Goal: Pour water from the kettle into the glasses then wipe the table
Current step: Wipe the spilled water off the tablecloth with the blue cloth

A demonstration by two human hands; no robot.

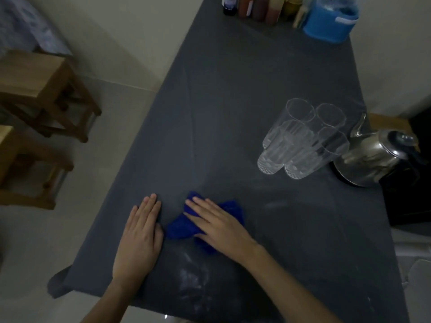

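A dark grey cloth covers the table. Several clear ribbed glasses stand bunched together at the right. A shiny steel kettle sits just right of them, its spout toward the glasses. My right hand lies flat with fingers stretched out on a crumpled blue cloth near the front of the table. My left hand rests palm down on the tablecloth beside the blue cloth, holding nothing. Pale wet smears show on the tablecloth near the front edge.
At the table's far end stand a blue container and a row of bottles. Two wooden stools are on the floor to the left. A dark object is beyond the table's right edge.
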